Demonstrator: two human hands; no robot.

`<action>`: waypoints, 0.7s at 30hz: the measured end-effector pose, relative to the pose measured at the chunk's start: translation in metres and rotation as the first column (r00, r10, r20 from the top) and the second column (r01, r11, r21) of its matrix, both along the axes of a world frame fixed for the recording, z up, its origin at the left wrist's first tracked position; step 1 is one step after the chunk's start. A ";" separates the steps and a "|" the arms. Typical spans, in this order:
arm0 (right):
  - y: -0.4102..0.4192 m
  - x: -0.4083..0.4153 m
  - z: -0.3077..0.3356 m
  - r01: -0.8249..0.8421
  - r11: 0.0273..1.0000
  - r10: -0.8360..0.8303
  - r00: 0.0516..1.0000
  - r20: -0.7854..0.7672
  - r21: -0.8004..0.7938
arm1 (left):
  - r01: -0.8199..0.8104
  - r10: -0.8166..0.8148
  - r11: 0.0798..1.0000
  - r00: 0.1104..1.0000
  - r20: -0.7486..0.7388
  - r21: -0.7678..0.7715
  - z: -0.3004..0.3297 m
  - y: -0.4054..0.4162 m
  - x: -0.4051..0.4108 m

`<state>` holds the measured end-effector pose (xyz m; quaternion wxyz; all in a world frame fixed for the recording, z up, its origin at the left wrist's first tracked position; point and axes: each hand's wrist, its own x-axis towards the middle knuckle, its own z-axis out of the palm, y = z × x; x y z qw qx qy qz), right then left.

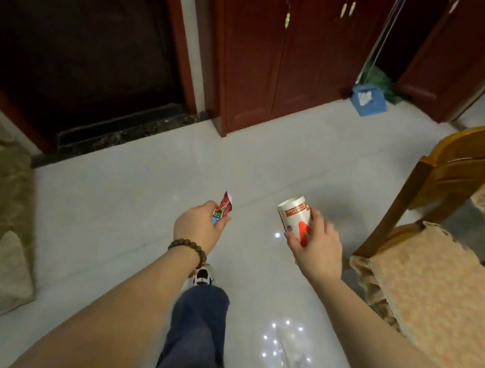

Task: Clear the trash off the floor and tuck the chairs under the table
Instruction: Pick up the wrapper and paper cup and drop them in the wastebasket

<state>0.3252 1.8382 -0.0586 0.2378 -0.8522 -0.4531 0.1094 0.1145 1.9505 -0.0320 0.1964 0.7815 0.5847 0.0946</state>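
Left hand, beaded bracelet at the wrist, pinches a crumpled red foil snack wrapper above the pale tiled floor. Right hand grips a white paper cup with red print, tilted, fingers curled round its side. A wooden chair with a beige patterned cushion stands just right of it. A blue dustpan holding white scraps rests by the dark red cabinet.
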 end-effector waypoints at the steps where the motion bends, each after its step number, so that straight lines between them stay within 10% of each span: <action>1: 0.022 0.009 -0.003 0.018 1.000 -0.018 1.000 -0.002 0.000 | 0.022 -0.022 1.000 1.000 0.000 0.004 -0.004 0.026 0.011; 21: 0.349 0.274 -0.009 0.520 0.854 -0.520 0.853 -0.058 -0.001 | 0.475 -0.476 0.880 0.879 -0.029 -0.021 -0.001 0.445 0.359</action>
